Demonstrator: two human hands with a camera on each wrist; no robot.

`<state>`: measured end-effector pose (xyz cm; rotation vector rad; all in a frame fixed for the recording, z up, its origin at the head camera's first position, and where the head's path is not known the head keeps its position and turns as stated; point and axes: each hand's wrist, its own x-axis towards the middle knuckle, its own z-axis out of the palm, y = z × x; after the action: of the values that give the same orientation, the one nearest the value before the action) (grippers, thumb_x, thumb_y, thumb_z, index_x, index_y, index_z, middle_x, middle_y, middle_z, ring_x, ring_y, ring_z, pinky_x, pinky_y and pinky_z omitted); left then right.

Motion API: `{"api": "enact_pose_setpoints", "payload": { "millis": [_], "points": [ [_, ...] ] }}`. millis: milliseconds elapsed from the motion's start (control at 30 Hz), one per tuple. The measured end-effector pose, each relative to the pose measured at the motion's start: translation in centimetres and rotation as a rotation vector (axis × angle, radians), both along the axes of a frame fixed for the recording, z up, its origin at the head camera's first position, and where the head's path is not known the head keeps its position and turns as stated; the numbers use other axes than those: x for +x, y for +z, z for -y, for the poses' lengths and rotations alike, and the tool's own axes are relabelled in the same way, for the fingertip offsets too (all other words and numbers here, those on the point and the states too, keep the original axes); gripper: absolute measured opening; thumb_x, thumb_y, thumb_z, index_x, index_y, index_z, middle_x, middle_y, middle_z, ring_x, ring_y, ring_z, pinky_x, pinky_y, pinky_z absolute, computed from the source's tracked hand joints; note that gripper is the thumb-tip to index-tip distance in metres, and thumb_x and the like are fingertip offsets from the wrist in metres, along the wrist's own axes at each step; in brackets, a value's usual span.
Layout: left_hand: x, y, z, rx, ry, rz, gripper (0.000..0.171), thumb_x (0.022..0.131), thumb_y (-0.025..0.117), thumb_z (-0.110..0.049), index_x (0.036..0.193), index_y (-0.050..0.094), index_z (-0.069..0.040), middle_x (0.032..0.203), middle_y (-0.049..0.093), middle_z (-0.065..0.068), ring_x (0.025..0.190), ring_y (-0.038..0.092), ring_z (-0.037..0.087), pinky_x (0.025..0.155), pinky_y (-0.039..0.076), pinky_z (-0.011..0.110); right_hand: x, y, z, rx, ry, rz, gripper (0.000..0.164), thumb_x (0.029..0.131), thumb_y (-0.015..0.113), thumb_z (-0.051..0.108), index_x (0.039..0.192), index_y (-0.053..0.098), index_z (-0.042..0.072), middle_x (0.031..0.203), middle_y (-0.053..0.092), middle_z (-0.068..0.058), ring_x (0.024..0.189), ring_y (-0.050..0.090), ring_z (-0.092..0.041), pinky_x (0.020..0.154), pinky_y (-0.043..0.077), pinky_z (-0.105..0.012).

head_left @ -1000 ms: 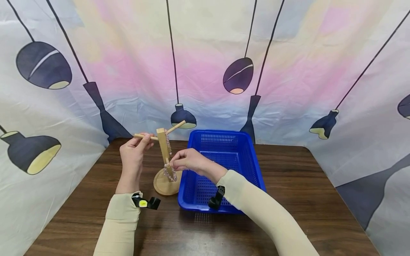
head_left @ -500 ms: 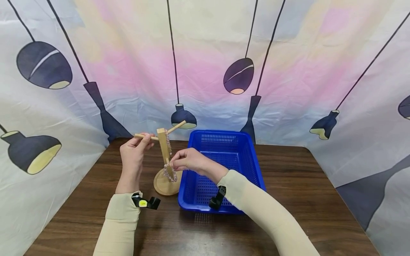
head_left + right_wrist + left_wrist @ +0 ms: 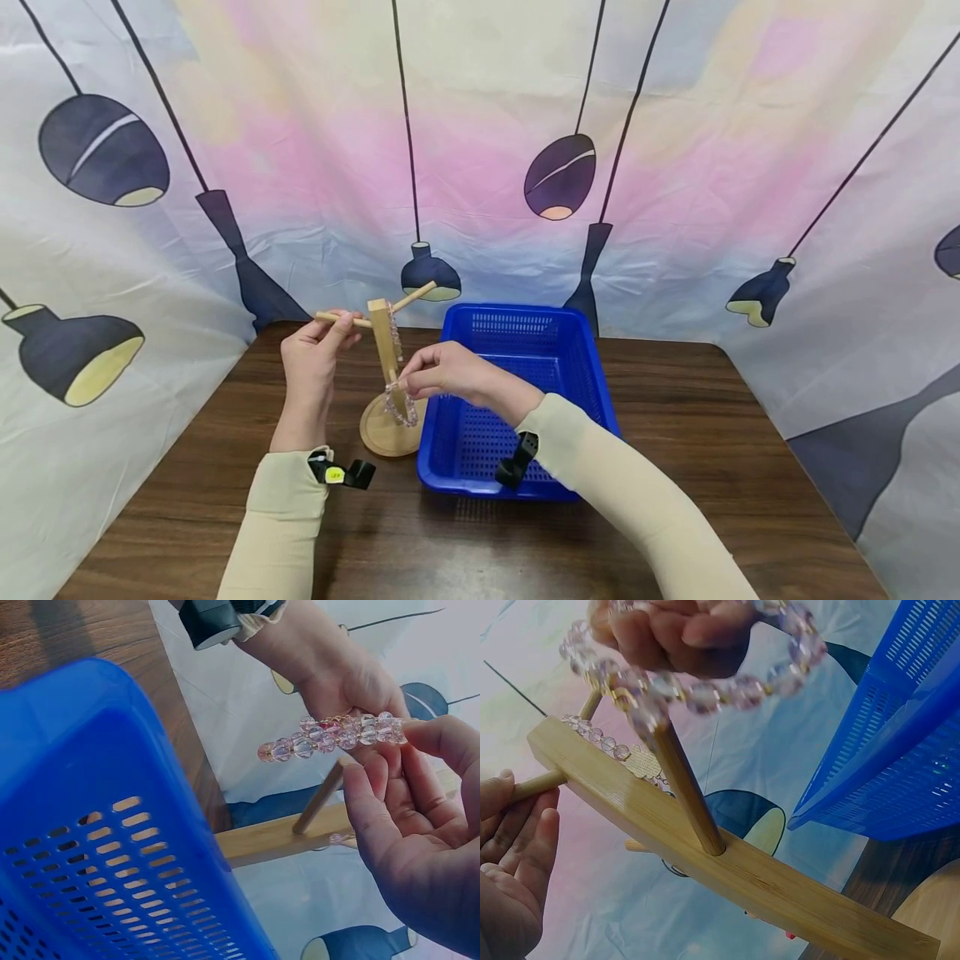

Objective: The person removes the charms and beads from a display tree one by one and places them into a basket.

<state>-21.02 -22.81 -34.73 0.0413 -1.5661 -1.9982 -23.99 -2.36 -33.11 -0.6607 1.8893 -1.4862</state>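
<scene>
A wooden stand (image 3: 382, 333) with pegs rises from a round base (image 3: 375, 432). My left hand (image 3: 315, 354) pinches its upper left peg (image 3: 536, 784) between thumb and fingers. My right hand (image 3: 457, 373) pinches a bracelet of clear pink beads (image 3: 322, 737) by one side. That bracelet hangs at the tip of the lower peg (image 3: 690, 791), which points outward from the post; I cannot tell whether the peg passes through the loop. A second beaded bracelet (image 3: 607, 742), with a gold-coloured piece, hangs by the post on the upper right peg (image 3: 414, 297).
A blue perforated basket (image 3: 517, 492) stands just right of the stand, under my right forearm. Both rest on a dark wooden table (image 3: 675, 467). Behind the table hangs a cloth (image 3: 480, 125) printed with lamps.
My right wrist and forearm have shifted slightly right, and the bracelet has moved a little the same way. The left hand keeps its grip on the peg.
</scene>
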Motion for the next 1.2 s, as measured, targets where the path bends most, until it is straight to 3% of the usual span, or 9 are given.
{"api": "enact_pose_setpoints", "payload": {
  "millis": [200, 433, 667, 900, 1200],
  "points": [
    [0.1, 0.1, -0.1, -0.003, -0.001, 0.001, 0.016, 0.097, 0.069, -0.005, 0.087, 0.077, -0.014, 0.081, 0.078, -0.011, 0.082, 0.075, 0.001, 0.072, 0.062, 0.013, 0.0, 0.7, -0.9, 0.022, 0.011, -0.03, 0.017, 0.095, 0.063, 0.003, 0.108, 0.07, -0.005, 0.115, 0.07, -0.011, 0.091, 0.068, -0.009, 0.1, 0.061, -0.033],
    [0.0, 0.0, 0.0, -0.007, -0.006, -0.003, 0.014, 0.097, 0.069, -0.005, 0.088, 0.077, -0.013, 0.081, 0.078, -0.011, 0.082, 0.075, 0.001, 0.072, 0.062, 0.013, -0.6, 0.9, -2.2, 0.041, 0.018, -0.041, 0.013, 0.096, 0.062, 0.003, 0.104, 0.07, -0.002, 0.101, 0.072, -0.003, 0.091, 0.068, -0.009, 0.1, 0.061, -0.033],
    [-0.1, -0.3, 0.1, -0.029, -0.006, -0.012, 0.016, 0.097, 0.07, -0.009, 0.086, 0.077, -0.018, 0.083, 0.078, -0.012, 0.083, 0.075, 0.0, 0.073, 0.062, 0.013, -1.5, 1.0, -3.8, 0.081, 0.012, -0.048, 0.016, 0.097, 0.06, 0.004, 0.107, 0.071, -0.003, 0.099, 0.071, -0.004, 0.092, 0.068, -0.01, 0.099, 0.061, -0.033],
    [0.0, 0.1, 0.1, -0.013, -0.004, 0.012, 0.016, 0.097, 0.069, -0.007, 0.087, 0.077, -0.016, 0.081, 0.078, -0.012, 0.083, 0.075, 0.0, 0.073, 0.062, 0.013, -2.5, 0.2, -5.2, 0.121, 0.039, -0.04, 0.017, 0.097, 0.059, 0.005, 0.105, 0.072, 0.0, 0.095, 0.07, 0.001, 0.091, 0.067, -0.012, 0.104, 0.059, -0.042],
    [0.1, -0.1, 0.0, -0.017, 0.0, 0.011, 0.019, 0.097, 0.069, -0.006, 0.086, 0.077, -0.018, 0.081, 0.078, -0.013, 0.082, 0.075, -0.001, 0.073, 0.062, 0.014, -3.2, -1.1, -6.2, 0.193, 0.137, -0.013, 0.016, 0.097, 0.057, 0.003, 0.1, 0.072, 0.002, 0.1, 0.069, -0.001, 0.09, 0.067, -0.01, 0.1, 0.061, -0.035]
  ]
}}
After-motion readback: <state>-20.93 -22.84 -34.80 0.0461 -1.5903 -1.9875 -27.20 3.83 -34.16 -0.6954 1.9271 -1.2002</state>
